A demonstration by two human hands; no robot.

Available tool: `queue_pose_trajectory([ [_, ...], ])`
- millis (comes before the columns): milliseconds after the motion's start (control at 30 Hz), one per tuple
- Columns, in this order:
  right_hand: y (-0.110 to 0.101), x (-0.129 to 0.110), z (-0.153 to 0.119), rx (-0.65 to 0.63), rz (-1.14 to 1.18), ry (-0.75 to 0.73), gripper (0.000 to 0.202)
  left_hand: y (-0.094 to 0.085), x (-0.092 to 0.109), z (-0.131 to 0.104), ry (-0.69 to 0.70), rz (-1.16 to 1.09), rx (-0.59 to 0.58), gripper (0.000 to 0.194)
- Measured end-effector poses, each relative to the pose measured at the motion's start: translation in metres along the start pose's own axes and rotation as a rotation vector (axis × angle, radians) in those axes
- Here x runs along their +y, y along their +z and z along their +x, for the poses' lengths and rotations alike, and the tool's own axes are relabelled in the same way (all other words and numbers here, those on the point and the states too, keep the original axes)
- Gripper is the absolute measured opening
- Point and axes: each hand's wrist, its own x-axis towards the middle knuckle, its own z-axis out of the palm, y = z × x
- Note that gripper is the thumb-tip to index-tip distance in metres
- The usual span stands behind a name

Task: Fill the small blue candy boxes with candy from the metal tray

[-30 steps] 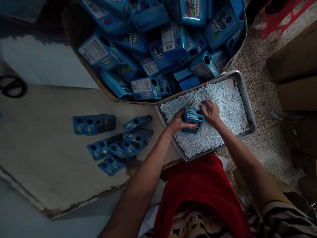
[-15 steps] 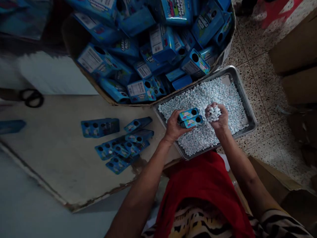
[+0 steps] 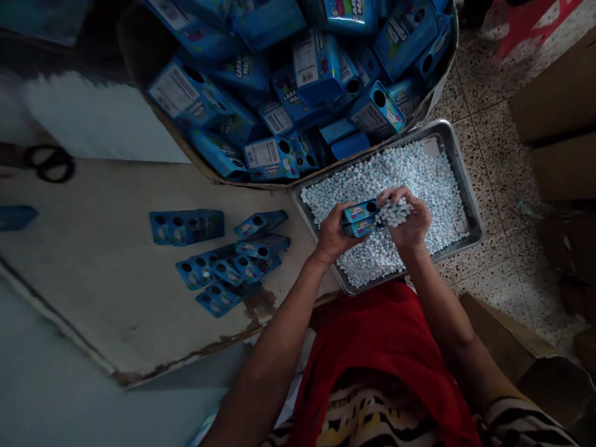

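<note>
My left hand (image 3: 334, 234) is closed around two small blue candy boxes (image 3: 359, 218), held side by side with their round holes facing right. In my right hand (image 3: 412, 226) lies a heap of small white and pale-blue candies (image 3: 395, 212), cupped by the fingers right at the boxes' hole ends. Both hands are above a metal tray (image 3: 475, 214) spread with the same candies. Whether any candies are inside the held boxes cannot be seen.
A large carton (image 3: 212, 172) heaped with blue boxes stands behind the tray. More blue boxes (image 3: 186, 227) stand in groups on the pale tabletop (image 3: 116, 279). Black-handled scissors (image 3: 49, 164) lie at the left. Brown cartons (image 3: 554, 93) are on the right over a speckled floor.
My right hand has moved left with its candies, up against the holes of the boxes, and its fingers have turned toward them. My left hand still holds both boxes. The view has shifted slightly.
</note>
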Motion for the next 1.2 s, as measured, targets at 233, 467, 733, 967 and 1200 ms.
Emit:
queue_pose_trajectory([
  [233, 0.014, -0.011, 0.007, 0.073, 0.059, 0.005, 0.05, 0.0, 0.004, 0.0, 0.071, -0.025, 0.006, 0.07],
  [467, 0.016, -0.008, 0.001, 0.015, 0.048, -0.075, 0.046, 0.004, 0.005, 0.003, 0.044, 0.013, -0.01, 0.068],
  [733, -0.001, -0.021, -0.007, -0.26, -0.095, -0.189, 0.051, 0.002, 0.004, 0.005, 0.093, -0.046, -0.031, 0.068],
  [967, -0.089, 0.028, 0.094, 0.045, -0.858, -0.346, 0.061, -0.028, -0.007, -0.006, 0.049, -0.094, 0.021, 0.074],
  [1200, -0.095, 0.081, 0.128, -0.174, -1.262, -0.334, 0.078, -0.05, -0.019, -0.019, 0.048, 0.048, 0.079, 0.068],
])
